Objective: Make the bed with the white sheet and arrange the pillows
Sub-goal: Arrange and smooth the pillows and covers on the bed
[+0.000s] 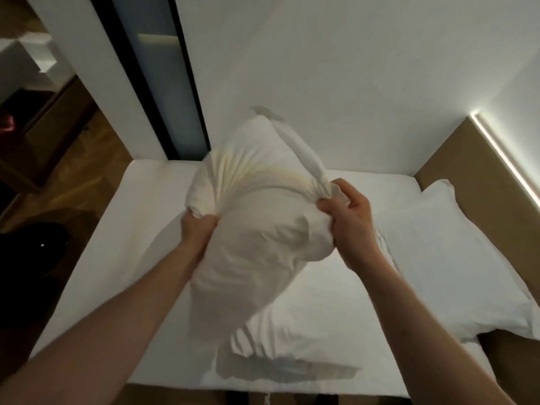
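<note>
The white-sheeted bed [122, 258] spans the scene, a second white pillow [455, 258] lying at its right by the tan headboard [455, 159]; a plump white cotton pillow [248, 244] is lifted over mid-bed, its gathered case bunched in left hand [198, 226] and right hand [347, 211], fingers curled tight. Arranging pillows seems in hand; next, lay it beside the other

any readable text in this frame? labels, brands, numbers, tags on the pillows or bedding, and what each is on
None readable.
The pillow held up by the left hand and right hand: plain white, motion-blurred, no visible tag or print.
The second pillow by the headboard: plain white, no marking visible.
The white sheet on the bed: no lettering.
The dark items on the floor at left are too dim to tell.
</note>
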Demonstrator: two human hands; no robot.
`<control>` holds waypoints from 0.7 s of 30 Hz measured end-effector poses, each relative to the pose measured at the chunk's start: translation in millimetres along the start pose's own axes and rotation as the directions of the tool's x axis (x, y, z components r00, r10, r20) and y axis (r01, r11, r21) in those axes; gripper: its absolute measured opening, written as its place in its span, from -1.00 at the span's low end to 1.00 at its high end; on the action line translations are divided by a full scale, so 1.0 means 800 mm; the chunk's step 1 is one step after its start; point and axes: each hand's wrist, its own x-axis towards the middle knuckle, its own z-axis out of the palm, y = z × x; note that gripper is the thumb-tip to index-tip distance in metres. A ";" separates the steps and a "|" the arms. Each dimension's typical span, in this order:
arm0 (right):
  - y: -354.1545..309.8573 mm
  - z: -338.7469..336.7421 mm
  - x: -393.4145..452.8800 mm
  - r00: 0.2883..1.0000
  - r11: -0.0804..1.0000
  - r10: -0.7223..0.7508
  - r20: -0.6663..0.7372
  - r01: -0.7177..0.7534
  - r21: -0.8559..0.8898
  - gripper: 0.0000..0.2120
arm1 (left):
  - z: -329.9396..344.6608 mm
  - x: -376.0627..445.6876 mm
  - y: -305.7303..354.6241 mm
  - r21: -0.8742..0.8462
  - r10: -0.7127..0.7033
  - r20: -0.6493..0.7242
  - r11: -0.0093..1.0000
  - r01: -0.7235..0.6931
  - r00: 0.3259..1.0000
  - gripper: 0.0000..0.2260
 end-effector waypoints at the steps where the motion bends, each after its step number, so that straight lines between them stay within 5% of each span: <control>1: 0.017 0.018 0.006 0.999 0.999 0.034 -0.019 -0.033 0.013 -0.64 | -0.025 0.013 0.021 0.032 0.081 -0.086 0.996 -0.078 0.993 -0.27; 4: 0.075 0.076 0.022 0.989 0.989 0.145 -0.032 -0.146 -0.038 -0.65 | -0.094 0.049 0.047 0.197 0.313 -0.189 0.941 -0.277 0.931 -0.38; 9: 0.185 0.162 0.031 0.976 0.926 0.219 -0.009 -0.211 -0.313 -0.87 | -0.171 0.139 0.000 0.434 0.488 -0.125 0.809 -0.395 0.864 -0.52; 11: 0.235 0.182 0.021 0.930 0.816 0.365 0.048 -0.294 -0.497 -0.80 | -0.197 0.167 -0.037 0.637 0.374 -0.019 0.719 -0.277 0.927 -0.56; 14: 0.300 0.187 -0.004 0.720 0.551 0.685 0.106 -0.418 -0.722 -0.49 | -0.236 0.181 -0.099 0.892 0.050 0.079 0.443 -0.093 0.996 -0.38; 16: 0.318 0.181 -0.022 0.601 0.488 0.791 0.116 -0.505 -0.712 -0.42 | -0.251 0.179 -0.140 0.947 -0.135 0.142 0.307 -0.095 0.981 -0.30; 21: 0.320 0.125 -0.054 0.660 0.531 0.744 0.101 -0.494 -0.688 -0.41 | -0.209 0.136 -0.203 0.914 -0.226 0.316 0.333 -0.232 0.921 -0.48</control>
